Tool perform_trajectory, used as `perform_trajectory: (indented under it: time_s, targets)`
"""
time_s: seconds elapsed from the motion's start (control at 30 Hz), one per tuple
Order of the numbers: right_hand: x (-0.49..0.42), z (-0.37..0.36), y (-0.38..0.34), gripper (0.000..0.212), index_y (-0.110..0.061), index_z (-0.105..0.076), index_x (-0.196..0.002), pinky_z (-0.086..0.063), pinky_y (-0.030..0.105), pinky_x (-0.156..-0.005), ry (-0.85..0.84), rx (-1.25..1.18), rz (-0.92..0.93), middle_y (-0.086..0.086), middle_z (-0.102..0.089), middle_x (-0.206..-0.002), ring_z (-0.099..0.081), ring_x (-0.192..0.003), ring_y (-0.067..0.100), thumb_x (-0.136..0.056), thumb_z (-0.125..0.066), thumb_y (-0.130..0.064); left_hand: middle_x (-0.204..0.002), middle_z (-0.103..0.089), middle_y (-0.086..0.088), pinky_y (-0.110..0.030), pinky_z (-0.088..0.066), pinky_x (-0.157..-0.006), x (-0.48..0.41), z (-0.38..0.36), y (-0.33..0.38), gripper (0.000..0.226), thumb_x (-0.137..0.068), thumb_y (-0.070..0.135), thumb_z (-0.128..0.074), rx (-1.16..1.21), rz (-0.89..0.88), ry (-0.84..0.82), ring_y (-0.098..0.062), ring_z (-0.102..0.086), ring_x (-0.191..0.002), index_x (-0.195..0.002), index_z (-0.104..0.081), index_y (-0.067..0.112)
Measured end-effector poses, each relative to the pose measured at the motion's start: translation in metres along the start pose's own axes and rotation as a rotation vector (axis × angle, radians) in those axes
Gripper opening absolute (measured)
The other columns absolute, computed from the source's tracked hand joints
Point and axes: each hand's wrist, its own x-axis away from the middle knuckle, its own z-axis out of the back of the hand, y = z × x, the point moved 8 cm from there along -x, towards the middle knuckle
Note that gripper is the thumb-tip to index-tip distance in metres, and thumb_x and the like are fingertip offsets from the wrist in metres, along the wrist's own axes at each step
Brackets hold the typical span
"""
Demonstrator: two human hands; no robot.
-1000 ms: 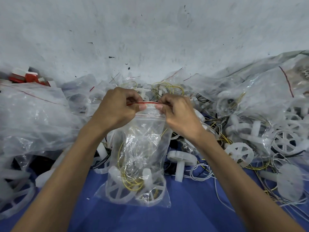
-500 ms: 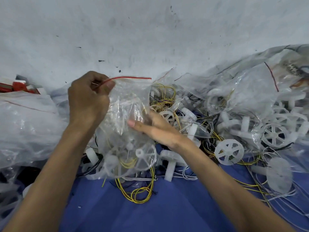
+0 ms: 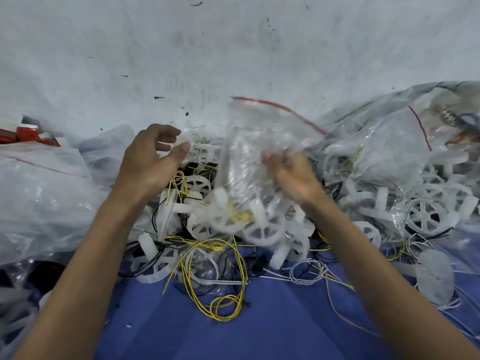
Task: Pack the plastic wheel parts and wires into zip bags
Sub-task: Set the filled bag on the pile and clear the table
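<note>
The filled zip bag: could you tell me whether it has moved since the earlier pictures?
Yes. The zip bag has swung right: it was up-left of the yellow wire coil, now up-right, gripped by the right hand.

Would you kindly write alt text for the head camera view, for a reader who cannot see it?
A person's right hand grips a blurred, filled zip bag with a red seal, while the left hand hovers open beside it. Below lie white plastic wheels and yellow wires on a blue cloth.
</note>
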Motion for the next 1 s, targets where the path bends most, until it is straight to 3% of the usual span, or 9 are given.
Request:
perform_trajectory:
  time_s: [0.13,0.23,0.3,0.4,0.53,0.63,0.73,0.87,1.0]
  targets:
    - [-0.03,0.092,0.023,0.035,0.011,-0.06,-0.087,-0.041,0.026,-0.046,0.402,0.058,-0.117,0.009,-0.061,-0.065,-0.059,-0.059,0.018,-0.091,-0.056,-0.023,-0.106,-0.06,0.008,-0.012,-0.036,-0.063,-0.003,-0.002,-0.018,0.022,-0.09,0.029,-0.062,0.007,0.091,-0.063,0.007,-0.052,-0.083,-0.111,-0.057,0.024]
    - [-0.04,0.164,0.056,0.043,0.002,-0.054,-0.111,-0.046,0.037,-0.087,0.719,0.311,-0.286,0.016,-0.063,-0.105,-0.059,-0.104,0.032,-0.085,-0.059,-0.032,-0.102,-0.059,0.01,-0.015,-0.035,-0.062,-0.004,-0.002,-0.03,0.025,-0.089,0.034,-0.062,-0.013,0.132,-0.105,0.006,-0.052,-0.085,-0.112,-0.057,0.026]
    - [-0.037,0.181,0.086,0.06,0.0,-0.036,-0.128,-0.04,0.043,-0.1,0.731,0.319,-0.409,0.02,-0.053,-0.126,-0.05,-0.118,0.038,-0.082,-0.064,-0.026,-0.104,-0.06,0.007,-0.018,-0.038,-0.065,-0.003,-0.002,-0.035,0.027,-0.088,0.036,-0.063,-0.028,0.142,-0.128,0.003,-0.053,-0.086,-0.112,-0.058,0.024]
    - [-0.018,0.176,0.121,0.096,-0.009,-0.01,-0.144,-0.034,0.05,-0.101,0.678,0.434,-0.572,0.022,-0.028,-0.143,-0.033,-0.128,0.04,-0.075,-0.076,-0.022,-0.109,-0.061,0.0,-0.032,-0.047,-0.081,-0.002,0.004,-0.044,0.037,-0.084,0.036,-0.068,-0.179,0.165,-0.148,-0.015,-0.059,-0.094,-0.114,-0.057,0.019]
    - [-0.008,0.149,0.081,0.11,-0.024,-0.001,-0.148,-0.021,0.051,-0.101,0.824,0.889,-0.193,0.014,-0.006,-0.155,-0.015,-0.137,0.034,-0.066,-0.073,-0.014,-0.12,-0.055,-0.016,-0.047,-0.044,-0.086,-0.004,0.043,-0.055,0.046,-0.077,0.026,-0.073,-0.751,0.143,0.076,-0.037,-0.048,-0.114,-0.116,-0.056,0.011]
    - [-0.019,0.112,0.077,0.085,-0.032,-0.016,-0.146,-0.015,0.047,-0.103,0.547,1.104,0.03,0.009,-0.008,-0.155,-0.016,-0.136,0.027,-0.077,-0.065,-0.032,-0.131,-0.039,-0.025,-0.054,-0.035,-0.094,0.0,0.069,-0.071,0.054,-0.073,0.023,-0.077,-0.851,0.185,0.246,-0.038,-0.031,-0.125,-0.119,-0.055,0.006]
    - [-0.022,0.1,0.138,0.073,-0.032,-0.012,-0.148,-0.026,0.055,-0.107,0.113,0.956,-0.298,0.016,-0.015,-0.152,-0.024,-0.135,0.039,-0.088,-0.045,-0.058,-0.147,-0.019,-0.027,-0.059,-0.025,-0.106,0.001,0.087,-0.122,0.071,-0.076,0.031,-0.074,-0.894,0.376,0.164,-0.036,-0.01,-0.14,-0.134,-0.042,0.007]
    - [-0.019,0.105,0.145,0.069,-0.023,-0.011,-0.148,-0.033,0.053,-0.1,0.167,0.874,-0.37,0.028,-0.026,-0.141,-0.034,-0.125,0.046,-0.092,-0.043,-0.049,-0.152,-0.012,-0.028,-0.057,-0.024,-0.109,0.0,0.101,-0.202,0.08,-0.082,0.035,-0.068,-0.82,0.623,-0.02,-0.045,-0.013,-0.139,-0.144,-0.025,0.007]
    - [-0.023,0.121,0.145,0.065,-0.016,-0.017,-0.146,-0.039,0.051,-0.095,0.177,0.743,-0.485,0.029,-0.034,-0.136,-0.043,-0.117,0.047,-0.09,-0.048,-0.03,-0.145,-0.027,-0.03,-0.056,-0.032,-0.106,-0.007,0.114,-0.238,0.07,-0.083,0.025,-0.068,-0.748,0.679,-0.007,-0.047,-0.032,-0.129,-0.137,-0.033,-0.003]
